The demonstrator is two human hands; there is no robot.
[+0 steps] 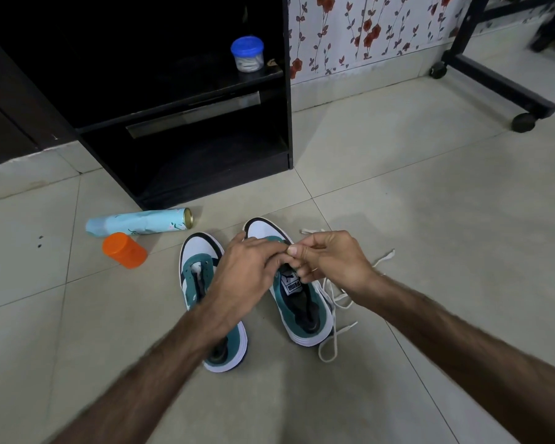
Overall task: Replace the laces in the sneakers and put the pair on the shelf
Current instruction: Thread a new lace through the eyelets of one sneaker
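Both hands, left hand [244,267] and right hand [330,261], pinched together over the right teal-and-white sneaker [302,309]; what they pinched could not be told. Loose white lace [330,344] lay beside it; orange plastic jar [124,250], pale blue spray can [141,222] and black wooden shelf unit [186,123] stood near.

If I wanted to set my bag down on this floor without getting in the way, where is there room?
Bare tiles lie right of the white lace, toward the wheeled frame, and left of the left sneaker. It is crowded near the shelf: the spray can, orange jar, both sneakers and both hands.

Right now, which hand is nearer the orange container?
Left. The left hand is over the sneakers, just right of the orange container in view; the right hand is farther right.
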